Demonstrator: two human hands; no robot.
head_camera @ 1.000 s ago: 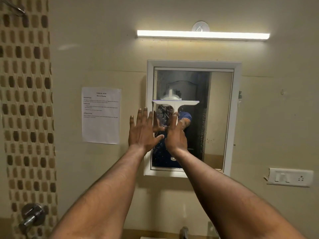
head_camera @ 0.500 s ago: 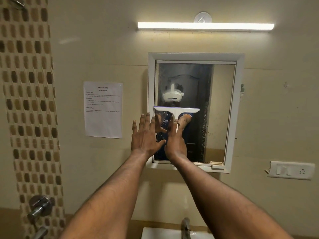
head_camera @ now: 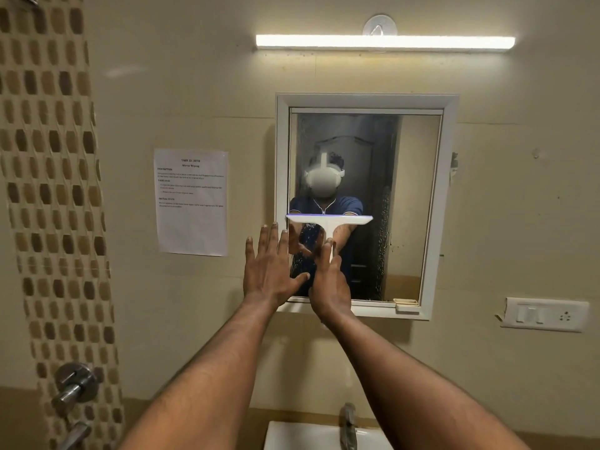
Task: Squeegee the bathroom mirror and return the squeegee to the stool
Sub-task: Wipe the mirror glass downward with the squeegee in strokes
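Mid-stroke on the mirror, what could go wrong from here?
1. The white squeegee spans only the left part of the white-framed mirror; the droplet streak to its right would likely be missed.
2. The open left hand lies across the frame edge and may smudge the glass.
3. The right hand holds the handle low, so the blade may tilt.

The mirror (head_camera: 412, 203) hangs on the far wall, with the light bar (head_camera: 384, 42) above it, the paper sheet (head_camera: 191, 203) to its left and the switch plate (head_camera: 543, 315) low to its right. The squeegee (head_camera: 328, 222) lies against the mirror's lower left part, its blade level, the right hand (head_camera: 329, 284) on its handle below and the left hand (head_camera: 271, 267) just left, over the frame edge. The basin (head_camera: 308, 436) sits nearest, below the mirror, with the tap (head_camera: 348, 423) at its back, and the wall valve (head_camera: 76, 383) is far left.
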